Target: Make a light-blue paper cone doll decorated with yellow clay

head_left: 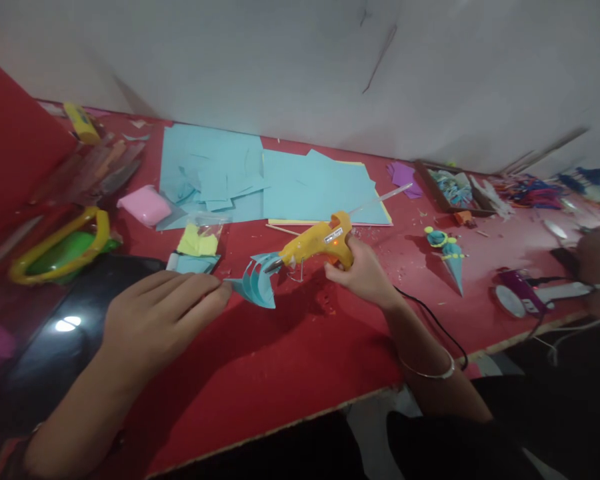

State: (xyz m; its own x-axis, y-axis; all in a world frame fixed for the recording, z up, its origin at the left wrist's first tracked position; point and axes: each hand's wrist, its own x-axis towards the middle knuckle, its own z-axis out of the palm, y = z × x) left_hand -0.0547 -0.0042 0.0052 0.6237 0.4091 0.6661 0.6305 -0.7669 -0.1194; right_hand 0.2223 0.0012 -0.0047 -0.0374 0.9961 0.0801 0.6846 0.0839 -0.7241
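Observation:
My right hand (361, 272) grips a yellow hot glue gun (320, 241) with a clear glue stick (380, 198) poking out of its back. Its nozzle touches a folded light-blue paper piece (257, 281) lying on the red table (290, 360). My left hand (166, 315) lies to the left of that piece, fingers pinched on its left tip. The gun's black cord (430, 317) runs back past my right wrist, which wears a thin bangle (430, 373).
Light-blue paper sheets (280, 183) cover the back of the table. A pink block (144, 204), a small bag of yellow paper (200, 239), a yellow-green object (63, 250) and a black surface (60, 333) lie left. A blue paper cone (453, 261) and another person's hand (597, 257) are right.

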